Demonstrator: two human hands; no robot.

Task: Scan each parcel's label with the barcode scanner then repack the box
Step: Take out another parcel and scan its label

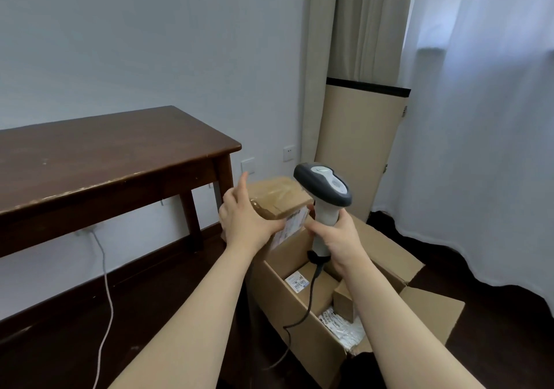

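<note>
Pale wall and a dark wooden table [99, 160] fill the nine-to-twelve o'clock side of the view, with curtains at one to three o'clock.

The right hand [337, 234] has its fingers wrapped tight round the pale grip of the barcode scanner [323, 186]. The scanner stands upright just past centre, and its black cord [310, 295] drops into the open box [302, 334] on the floor at five o'clock. At the scanner's nine o'clock, the left hand [244, 219] holds a taped brown parcel [278, 198] above the box's far corner. Its thumb lies along the near face and its forefinger is raised straight. The other fingers are hidden behind the carton.

The parcel's label [292, 223] faces the wearer, just beside the scanner grip. The scanner's head looks aimed over it, towards eleven o'clock. I judge the scan needs the head tipped down or the parcel turned and drawn back, so the window faces the barcode squarely, clear of the thumb.

Inside the box lie a labelled carton [296, 280], a small carton [344, 300] and a white bag [343, 327] with stickers. Every label shows barcodes and print too small to read, and no brand is legible on the scanner.
</note>
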